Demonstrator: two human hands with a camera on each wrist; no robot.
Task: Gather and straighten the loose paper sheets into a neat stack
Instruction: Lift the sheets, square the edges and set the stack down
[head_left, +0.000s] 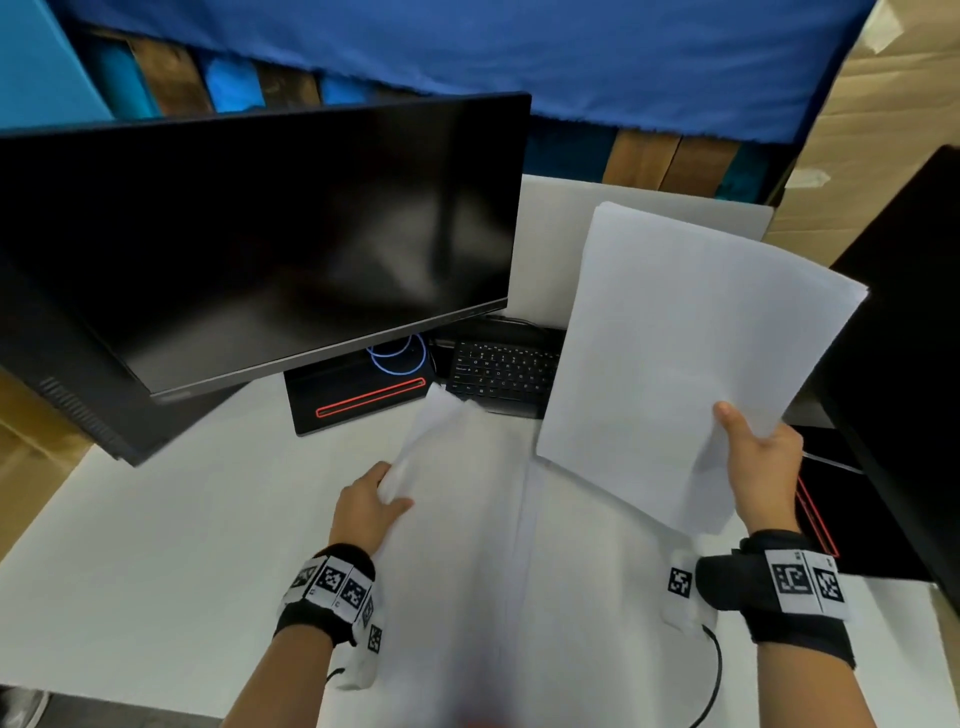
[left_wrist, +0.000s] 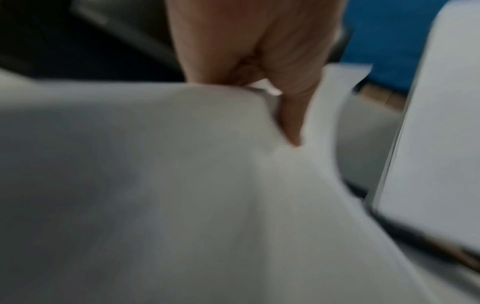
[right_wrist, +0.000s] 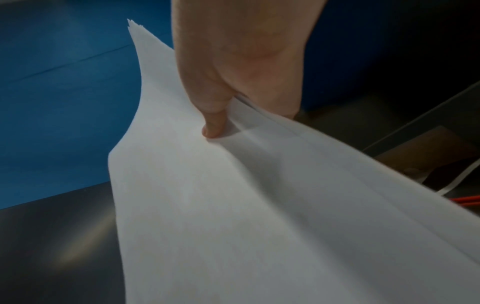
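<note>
Blurred white sheets (head_left: 467, 519) curl; held stack's (head_left: 691, 332) corners fan unevenly.

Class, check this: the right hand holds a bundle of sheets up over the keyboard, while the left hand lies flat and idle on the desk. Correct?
Not quite. The left hand is not idle: it pinches the edge of another sheet, as the left wrist view shows. The rest stands: the right hand holds a bundle of sheets over the keyboard.

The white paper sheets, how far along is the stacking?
Partly done. The right hand holds a lifted bundle of white paper sheets, corners still fanned at the far tip. The left hand grips another curled white sheet above the white desk. Left: merge both and square the edges.
</note>
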